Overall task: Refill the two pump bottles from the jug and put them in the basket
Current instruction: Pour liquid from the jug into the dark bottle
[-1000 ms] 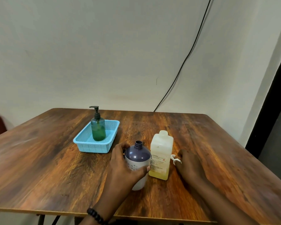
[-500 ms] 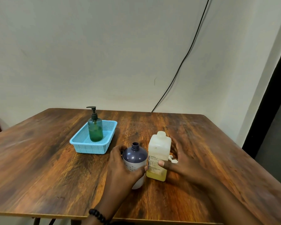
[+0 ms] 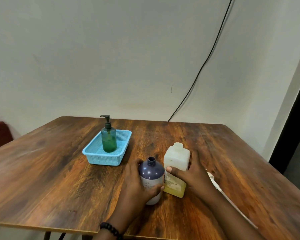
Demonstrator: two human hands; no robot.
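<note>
Green pump bottle [image 3: 108,140] fills the basket's [image 3: 104,159] left; its right stays free.

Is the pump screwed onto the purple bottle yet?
No: the purple bottle, gripped by the left hand, shows a bare open neck, while the right hand grips the jug beside it.

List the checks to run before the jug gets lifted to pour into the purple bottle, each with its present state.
1. Purple bottle mouth open, pump off: ok.
2. Left hand holds the purple bottle upright on the table: ok.
3. Right hand wraps the jug: ok.
4. Jug cap off: ok, as far as the neck shows.
5. Enough liquid in the jug: cannot tell; yellow shows only near the bottom.
6. Basket has room beside the green pump bottle: ok.
7. White pump part behind the right wrist is out of the way: cannot tell.
</note>
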